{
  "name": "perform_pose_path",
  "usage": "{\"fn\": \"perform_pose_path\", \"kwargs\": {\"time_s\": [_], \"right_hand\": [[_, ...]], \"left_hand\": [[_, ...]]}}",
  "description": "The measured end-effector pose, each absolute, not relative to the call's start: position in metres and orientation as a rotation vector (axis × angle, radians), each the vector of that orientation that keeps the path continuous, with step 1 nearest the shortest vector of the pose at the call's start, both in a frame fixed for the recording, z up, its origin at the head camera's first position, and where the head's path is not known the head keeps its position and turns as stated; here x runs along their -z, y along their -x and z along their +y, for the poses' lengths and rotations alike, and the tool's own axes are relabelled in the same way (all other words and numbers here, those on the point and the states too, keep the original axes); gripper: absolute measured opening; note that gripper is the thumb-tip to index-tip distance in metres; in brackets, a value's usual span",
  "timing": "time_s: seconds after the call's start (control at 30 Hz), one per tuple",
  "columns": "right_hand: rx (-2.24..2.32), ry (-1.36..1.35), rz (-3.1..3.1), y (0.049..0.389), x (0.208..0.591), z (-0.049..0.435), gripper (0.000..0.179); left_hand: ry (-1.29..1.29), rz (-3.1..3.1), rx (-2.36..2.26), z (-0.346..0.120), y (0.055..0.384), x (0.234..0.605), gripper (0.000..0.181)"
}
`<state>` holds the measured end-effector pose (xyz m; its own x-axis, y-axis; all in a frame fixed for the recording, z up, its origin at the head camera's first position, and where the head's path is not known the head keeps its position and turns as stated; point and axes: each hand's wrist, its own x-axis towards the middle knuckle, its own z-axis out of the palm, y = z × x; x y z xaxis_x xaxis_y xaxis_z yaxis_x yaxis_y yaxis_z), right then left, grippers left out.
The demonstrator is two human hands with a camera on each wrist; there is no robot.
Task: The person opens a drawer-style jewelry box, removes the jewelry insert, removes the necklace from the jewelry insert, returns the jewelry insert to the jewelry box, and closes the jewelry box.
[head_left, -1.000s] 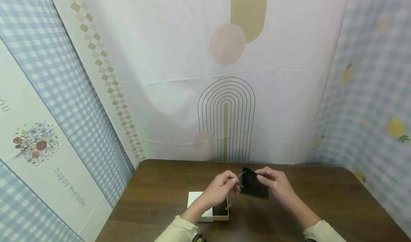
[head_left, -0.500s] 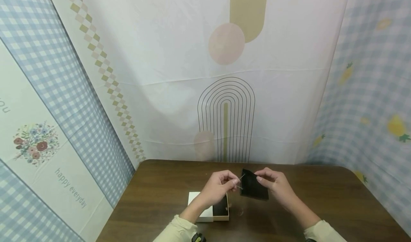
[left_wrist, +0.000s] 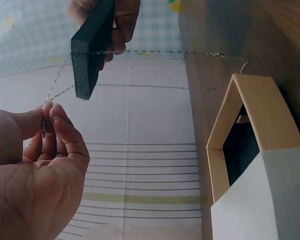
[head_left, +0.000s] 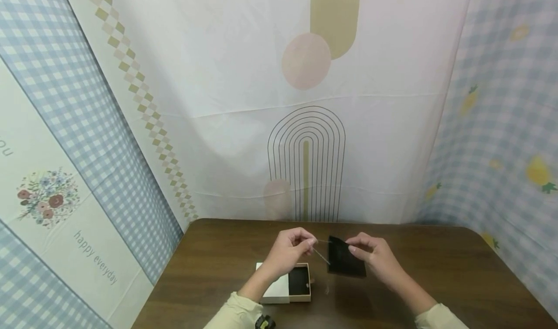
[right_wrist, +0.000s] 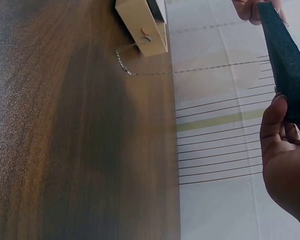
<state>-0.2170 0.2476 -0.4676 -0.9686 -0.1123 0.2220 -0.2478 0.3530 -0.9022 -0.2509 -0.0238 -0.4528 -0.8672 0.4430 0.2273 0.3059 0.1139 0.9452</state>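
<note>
My left hand [head_left: 287,251] pinches a thin silver chain necklace [left_wrist: 165,52] between thumb and fingertips. Its strands run from those fingertips to the edge of a black foam pad [head_left: 346,258] and hang below it in a long loop. The loop's low end is near the tabletop beside the box. Thumb and fingers of my right hand [head_left: 375,254] grip the pad at its right upper edge, holding it tilted above the table. Under my left forearm lies a small drawer box with a white sleeve [head_left: 275,292] and a tan drawer [left_wrist: 260,112] partly slid out, dark inside.
The brown wooden table [head_left: 436,271] reaches back to a white patterned cloth [head_left: 235,149]. Blue checked cloths hang at both sides. A small tab [right_wrist: 146,36] is on the end of the drawer.
My left hand has drawn left, away from the pad, and more of the chain shows between them. The pad has sunk slightly in my right hand. The box has stayed put.
</note>
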Motion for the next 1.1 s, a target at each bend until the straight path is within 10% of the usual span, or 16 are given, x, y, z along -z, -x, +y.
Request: {"fn": "perform_pose_path", "kwargs": {"time_s": [1.1], "right_hand": [[-1.547,-0.285,-2.548,0.216,0.470,0.275,0.018]], "left_hand": [[-0.607,2.371,-2.016,-0.061,0.272,0.448,0.015]]}}
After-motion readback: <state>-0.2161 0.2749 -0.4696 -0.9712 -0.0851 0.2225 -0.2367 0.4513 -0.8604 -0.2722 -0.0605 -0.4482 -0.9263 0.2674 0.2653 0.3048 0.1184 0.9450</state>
